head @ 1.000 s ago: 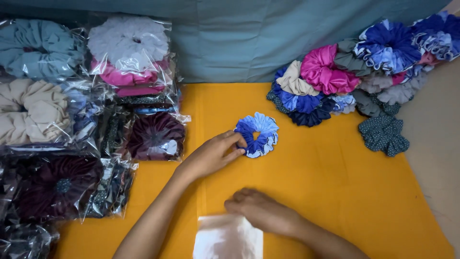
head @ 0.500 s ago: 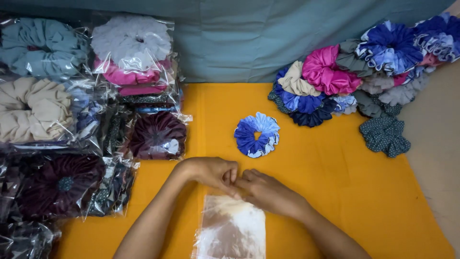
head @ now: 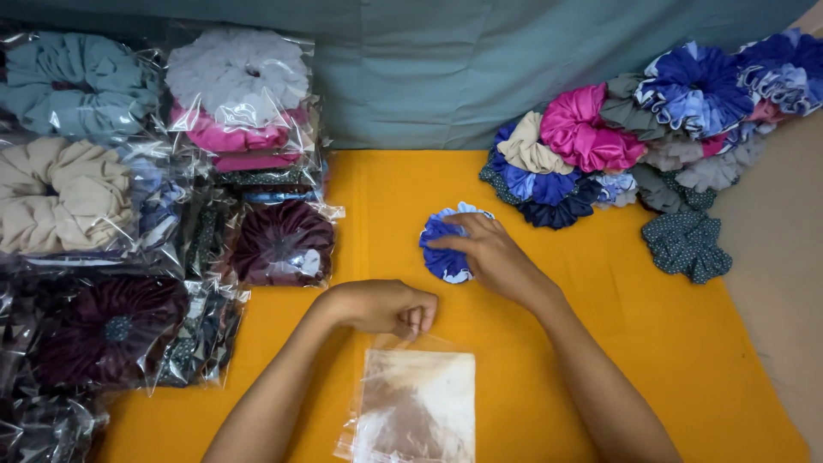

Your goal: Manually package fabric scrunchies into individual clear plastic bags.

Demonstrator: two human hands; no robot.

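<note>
the right hand [head: 493,253] rests with fingers spread over the blue-and-white ruffled fabric scrunchie [head: 443,249], lying mid-way on the orange cloth [head: 686,343]. the left hand [head: 386,307], well apart, pinches shut on the top edge of the clear plastic bag [head: 416,403] below.

Probably a craft packing table: bagged scrunchies [head: 154,197], loose scrunchie pile [head: 634,137].

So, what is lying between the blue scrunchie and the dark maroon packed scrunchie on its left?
Nothing: in the head view only bare orange cloth separates the blue scrunchie from the maroon packed scrunchie.
</note>
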